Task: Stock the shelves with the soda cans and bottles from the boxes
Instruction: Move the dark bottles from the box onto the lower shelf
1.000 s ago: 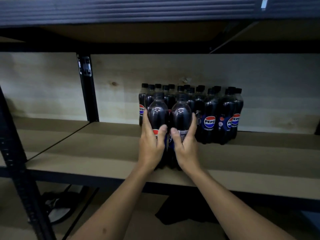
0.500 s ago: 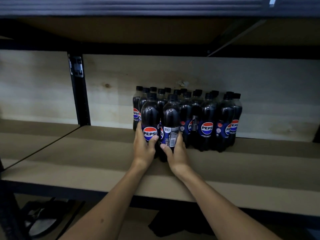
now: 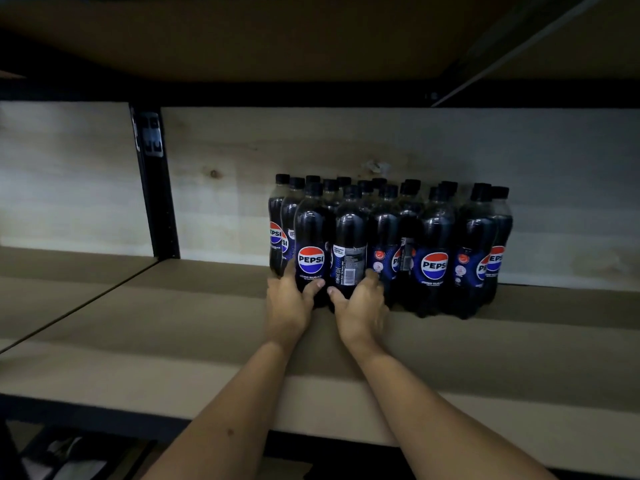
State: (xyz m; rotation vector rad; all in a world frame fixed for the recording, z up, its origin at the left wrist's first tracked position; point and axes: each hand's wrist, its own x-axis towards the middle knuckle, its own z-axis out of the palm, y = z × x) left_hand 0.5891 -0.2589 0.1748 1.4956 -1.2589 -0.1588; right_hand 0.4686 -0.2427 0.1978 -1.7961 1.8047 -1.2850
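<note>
Several dark Pepsi bottles (image 3: 434, 251) with black caps stand in a tight block at the back of the brown shelf board (image 3: 194, 327). Two more stand at the block's front left. My left hand (image 3: 289, 306) grips the base of the left Pepsi bottle (image 3: 311, 237), whose logo faces me. My right hand (image 3: 360, 311) grips the base of the right Pepsi bottle (image 3: 350, 237), whose barcode label faces me. Both bottles are upright on the board and touch the block.
A black upright post (image 3: 156, 188) divides this bay from another shelf board (image 3: 52, 289) on the left. A pale wooden back panel (image 3: 346, 140) closes the rear. The upper shelf (image 3: 277, 36) hangs low overhead. Dark objects lie on the floor below.
Both hands pushed the two bottles back along the board until they met the block. The hands slid from the bottles' middles down to their bases.
</note>
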